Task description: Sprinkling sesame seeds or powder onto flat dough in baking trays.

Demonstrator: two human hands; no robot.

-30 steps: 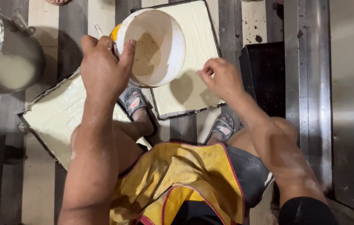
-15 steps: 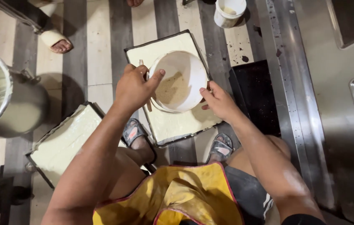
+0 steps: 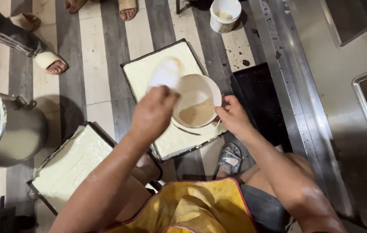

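Right hand (image 3: 234, 117) grip holds bowl (image 3: 197, 106) over tray (image 3: 149, 69), striped floor (image 3: 101, 47).

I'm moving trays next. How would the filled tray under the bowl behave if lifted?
The tray is probably heavy: pale batter fills it edge to edge. It likely slops if tipped, since the rim looks shallow. The bowl held above it by the right hand seems light.

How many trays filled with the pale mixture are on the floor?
2. One filled tray lies ahead of the person, under the white bowl that both hands hold. The other tray sits at lower left, beside the metal pot. More may lie outside the view.
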